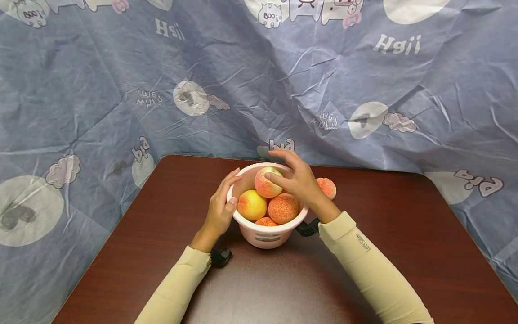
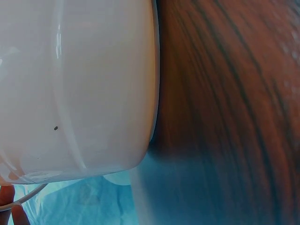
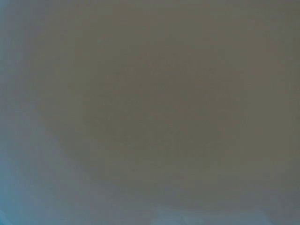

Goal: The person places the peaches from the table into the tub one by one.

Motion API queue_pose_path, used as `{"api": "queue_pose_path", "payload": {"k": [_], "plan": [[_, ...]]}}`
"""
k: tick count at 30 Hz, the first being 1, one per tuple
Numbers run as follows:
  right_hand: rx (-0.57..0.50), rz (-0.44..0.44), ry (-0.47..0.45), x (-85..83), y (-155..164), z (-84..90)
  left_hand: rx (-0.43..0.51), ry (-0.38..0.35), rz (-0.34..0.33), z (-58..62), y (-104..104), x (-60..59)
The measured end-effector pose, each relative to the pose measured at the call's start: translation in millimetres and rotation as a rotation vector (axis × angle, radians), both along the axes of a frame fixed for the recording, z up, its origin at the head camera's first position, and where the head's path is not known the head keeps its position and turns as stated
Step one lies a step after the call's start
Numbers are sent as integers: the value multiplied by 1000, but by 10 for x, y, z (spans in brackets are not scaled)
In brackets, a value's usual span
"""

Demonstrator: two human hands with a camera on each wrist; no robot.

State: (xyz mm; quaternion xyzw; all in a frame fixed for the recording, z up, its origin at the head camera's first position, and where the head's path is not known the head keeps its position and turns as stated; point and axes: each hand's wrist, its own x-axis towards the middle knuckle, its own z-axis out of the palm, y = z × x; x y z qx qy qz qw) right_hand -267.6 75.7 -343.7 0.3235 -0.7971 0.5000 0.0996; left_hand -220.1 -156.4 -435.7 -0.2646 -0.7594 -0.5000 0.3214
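1. Peach (image 1: 265, 182) sits topmost in the pink bowl (image 1: 263, 237), mid-desk (image 1: 404, 234), toward the far edge.
2. Right hand (image 1: 297, 180): fingers curled over that peach, gripping it.
3. Left hand (image 1: 220, 204): holds the bowl's left rim, thumb on the edge.
4. 3 more peaches in the bowl; another peach (image 1: 328, 186) lies on the desk behind the right hand.
5. Right wrist view: blank blur.

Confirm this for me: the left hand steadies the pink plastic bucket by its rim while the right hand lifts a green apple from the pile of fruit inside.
Not quite. The right hand grips a yellow-and-red peach, not a green apple; the head view shows it. The rest stands: the left hand holds the rim of the pink plastic bucket, which holds a pile of fruit.
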Motion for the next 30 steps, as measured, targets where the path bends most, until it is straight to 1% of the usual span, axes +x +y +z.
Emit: {"api": "queue_pose_path", "payload": {"k": [6,11,12,18,25,30], "plan": [[-107,35,-30,33,7,31,2,12,2,-8,5,-8],[-161,48,-35,78,25,63,3,14,3,5,14,-7],[-167,52,-36,110,26,94,2,12,3,12,16,-5],[-187,62,-52,316,37,296,-3,1,6,28,25,3],[-179,23,-45,351,107,273,-3,4,4,31,23,5],[-173,13,-34,360,159,243,-1,7,4,26,19,7]]}}
